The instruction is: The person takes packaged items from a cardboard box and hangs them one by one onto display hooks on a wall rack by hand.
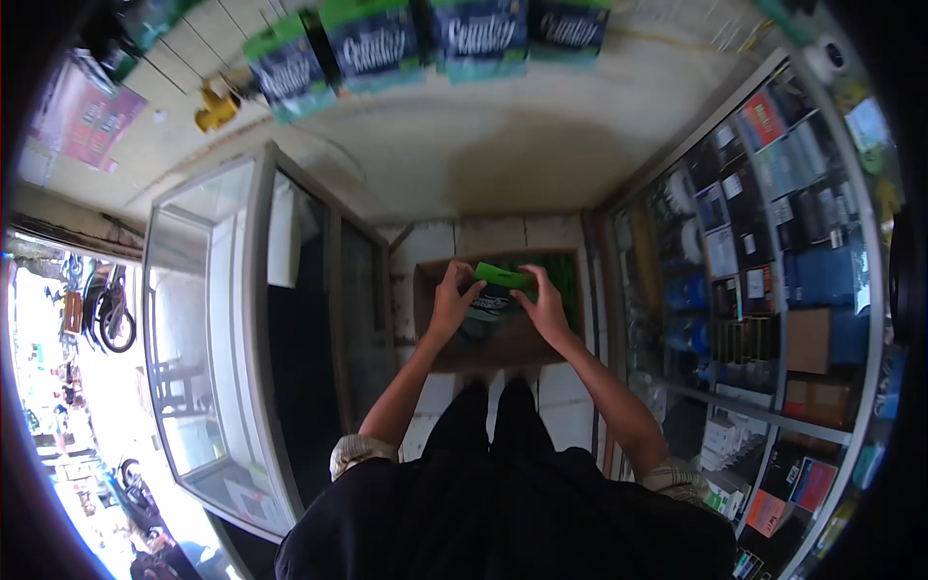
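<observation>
Both hands hold one green and dark blue packet (503, 277) above an open cardboard box (498, 365) on the tiled floor. My left hand (452, 298) pinches its left side, and my right hand (543, 307) grips its right side, thumbs toward the front face. The packet's green top edge faces up, with pale lettering on the dark part below. More green items (561, 275) lie inside the box at its right side; their details are too dark to tell.
Similar packets (372, 41) hang in a row on the wall ahead. A glass cabinet (208, 338) stands at the left, and a glass-fronted shelf (764, 290) full of boxed goods at the right. Outside at far left is a motorbike (111, 309).
</observation>
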Motion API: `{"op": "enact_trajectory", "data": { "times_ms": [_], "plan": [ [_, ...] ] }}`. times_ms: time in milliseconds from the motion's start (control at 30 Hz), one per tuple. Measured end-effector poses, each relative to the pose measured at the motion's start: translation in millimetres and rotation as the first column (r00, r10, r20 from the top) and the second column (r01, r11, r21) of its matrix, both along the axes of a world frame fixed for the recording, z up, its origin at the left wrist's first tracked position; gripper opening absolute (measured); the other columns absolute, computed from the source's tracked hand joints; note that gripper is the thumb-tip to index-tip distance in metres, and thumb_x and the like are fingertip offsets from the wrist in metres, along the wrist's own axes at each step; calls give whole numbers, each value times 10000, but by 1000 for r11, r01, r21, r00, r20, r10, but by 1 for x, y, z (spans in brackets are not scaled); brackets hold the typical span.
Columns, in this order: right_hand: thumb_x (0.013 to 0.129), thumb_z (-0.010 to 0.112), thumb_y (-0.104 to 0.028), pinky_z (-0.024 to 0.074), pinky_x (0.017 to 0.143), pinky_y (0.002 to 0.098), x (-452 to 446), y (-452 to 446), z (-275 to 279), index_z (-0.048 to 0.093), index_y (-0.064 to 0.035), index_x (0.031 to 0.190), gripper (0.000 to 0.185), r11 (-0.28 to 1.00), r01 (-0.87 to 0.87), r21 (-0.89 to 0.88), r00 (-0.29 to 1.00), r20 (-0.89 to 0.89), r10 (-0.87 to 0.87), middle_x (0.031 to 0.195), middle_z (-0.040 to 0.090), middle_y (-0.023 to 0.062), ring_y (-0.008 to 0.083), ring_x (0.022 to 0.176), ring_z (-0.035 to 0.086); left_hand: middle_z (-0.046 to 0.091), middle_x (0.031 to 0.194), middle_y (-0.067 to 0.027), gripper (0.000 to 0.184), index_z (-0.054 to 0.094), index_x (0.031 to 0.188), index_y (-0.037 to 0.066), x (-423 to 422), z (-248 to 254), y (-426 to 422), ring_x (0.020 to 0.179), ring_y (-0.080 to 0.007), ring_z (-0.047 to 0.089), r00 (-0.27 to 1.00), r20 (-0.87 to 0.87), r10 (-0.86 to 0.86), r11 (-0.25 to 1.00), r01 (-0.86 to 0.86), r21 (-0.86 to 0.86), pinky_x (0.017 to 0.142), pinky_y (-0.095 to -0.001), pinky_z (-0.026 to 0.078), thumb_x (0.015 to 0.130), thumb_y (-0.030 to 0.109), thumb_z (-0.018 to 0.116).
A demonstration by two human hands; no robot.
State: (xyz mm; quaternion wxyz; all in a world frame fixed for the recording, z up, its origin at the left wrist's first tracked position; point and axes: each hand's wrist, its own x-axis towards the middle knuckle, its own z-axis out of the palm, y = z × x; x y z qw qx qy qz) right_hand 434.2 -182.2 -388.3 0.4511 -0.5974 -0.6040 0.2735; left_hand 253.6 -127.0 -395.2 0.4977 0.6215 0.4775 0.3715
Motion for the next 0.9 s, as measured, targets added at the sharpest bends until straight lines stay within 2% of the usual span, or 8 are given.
{"op": "enact_trajectory", "data": {
  "times_ms": [167,267,367,433,567,600,633,900],
  "plan": [
    [819,644,-30,461,749,296,32,21,126,401,-49,1273,515,973,96,211,983,-175,-59,868,572,91,167,802,579,551,919,-41,293,382,1006,56,48,129,28,848,-92,523,893,450,14,999,-30,27,732,-224,434,842,-16,614],
    [832,634,-24,458,728,259,47,36,186,382,-39,1303,534,927,161,338,949,-311,-51,836,541,55,118,789,546,545,941,-61,297,364,1001,51,79,199,36,876,-96,526,811,585,-14,982,-100,162,748,-226,438,845,-30,603],
    [832,615,6,461,697,254,61,57,236,462,-32,1234,432,770,243,590,964,-235,-124,840,545,60,124,748,549,532,1024,-64,253,446,1043,28,103,237,53,957,-111,524,820,565,-94,924,-139,356,798,-233,442,844,-52,582],
    [827,614,13,461,689,255,68,71,260,495,-32,1198,391,737,241,631,970,-182,-162,838,545,60,124,733,547,510,1117,-70,299,535,1113,26,114,261,61,1033,-152,519,850,516,-108,846,-194,497,837,-257,454,829,-61,572],
    [827,616,6,462,703,242,84,106,284,571,-40,1111,291,692,226,686,971,-103,-215,876,574,61,112,750,557,487,1194,-117,406,517,1203,57,130,280,89,1110,-236,501,912,410,-25,737,-260,624,854,-319,475,816,-59,560],
    [824,612,11,463,698,244,87,115,286,582,-39,1099,281,679,208,704,969,-53,-241,883,583,65,114,746,558,487,1194,-117,406,517,1203,57,134,279,96,1110,-236,501,911,411,-30,729,-261,632,854,-319,475,816,-59,560],
    [809,600,19,434,597,267,89,125,284,603,-66,1090,294,641,214,737,966,-60,-253,851,562,74,148,639,510,482,1210,-122,403,516,1202,57,137,277,103,1117,-244,499,922,387,-2,726,-265,635,855,-334,478,817,-56,559],
    [815,598,7,437,568,285,107,177,251,591,-86,1119,318,703,234,671,958,-35,-285,854,545,81,166,612,493,452,1277,-153,505,479,1256,71,159,243,154,1187,-335,439,968,219,122,709,-240,664,965,-385,395,778,-61,580]
  ]
}}
